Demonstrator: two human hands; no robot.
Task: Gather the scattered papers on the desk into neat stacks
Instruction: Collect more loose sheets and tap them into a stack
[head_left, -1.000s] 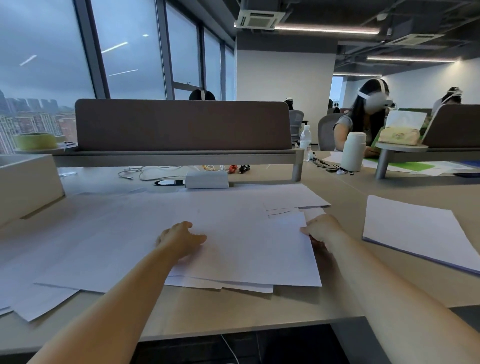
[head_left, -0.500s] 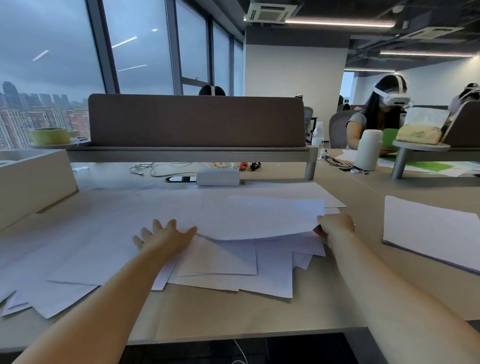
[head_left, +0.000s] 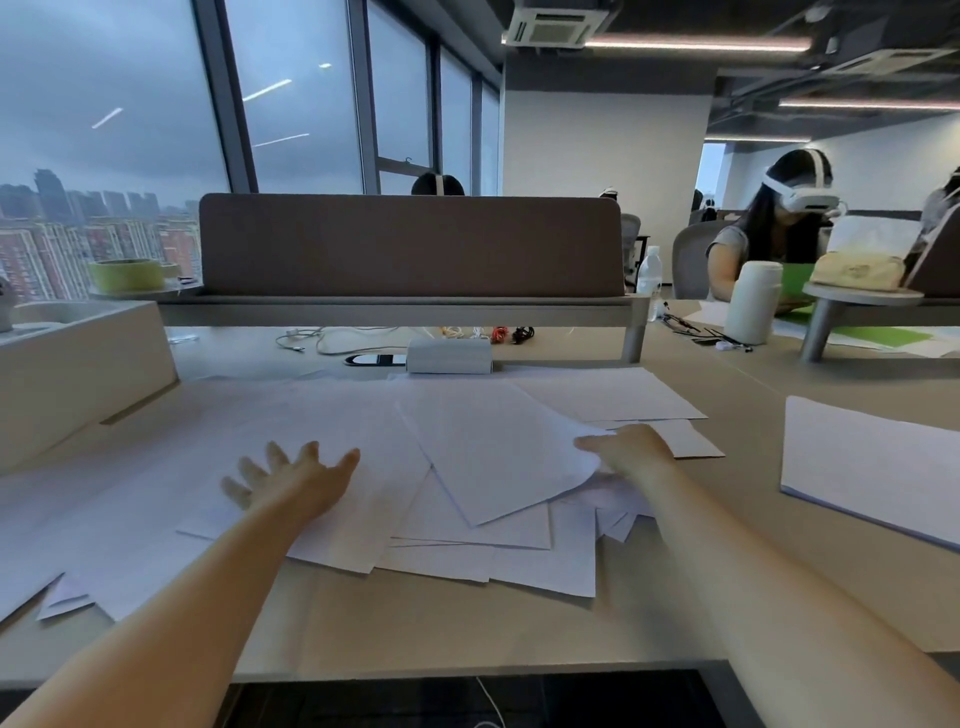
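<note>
Several white sheets (head_left: 332, 431) lie scattered and overlapping across the beige desk (head_left: 426, 618). My right hand (head_left: 631, 449) pinches the right edge of a bundle of sheets (head_left: 493, 452), whose near corner curls up off the pile. My left hand (head_left: 288, 480) hovers over or rests on the papers to the left, fingers spread and straight. A neat stack of white paper (head_left: 872, 462) lies apart at the right.
A white power box (head_left: 449, 355) and cables sit at the back under the brown divider (head_left: 410, 244). A beige box (head_left: 78, 374) stands at the left. A white bottle (head_left: 753, 301) and a seated person with a headset (head_left: 769, 228) are at the right rear.
My right hand has lifted a bundle of sheets by its right edge and turned it. My left hand has opened, spread its fingers and slid left. The sheets underneath are now fanned out.
</note>
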